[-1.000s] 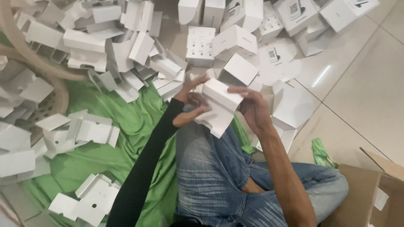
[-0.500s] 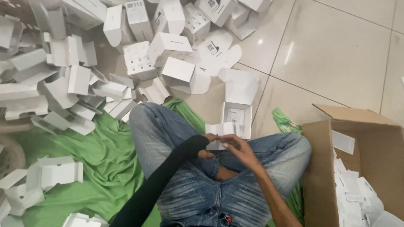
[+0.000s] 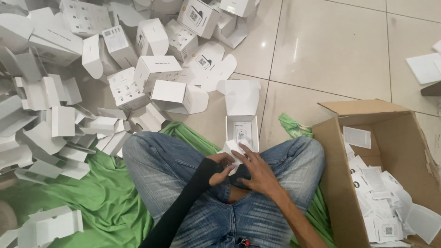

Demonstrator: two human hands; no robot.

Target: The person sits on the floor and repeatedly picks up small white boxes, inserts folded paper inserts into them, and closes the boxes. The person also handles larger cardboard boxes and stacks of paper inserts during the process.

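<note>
Both the left hand [image 3: 223, 169] and right hand [image 3: 257, 172] pinched a small white paper insert [image 3: 233, 149]; an open white box [image 3: 242, 126] lay just beyond them.

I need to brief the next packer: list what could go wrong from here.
1. The open white box stands unsupported past the knees; a nudge could tip it.
2. Both the left hand and right hand pinch one small white insert; it may crease or tear.

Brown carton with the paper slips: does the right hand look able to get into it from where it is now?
Probably yes. The brown carton stands open-topped beside the right knee, its flaps folded out, and nothing lies between it and the right hand, though that hand is holding a small white piece.
</note>
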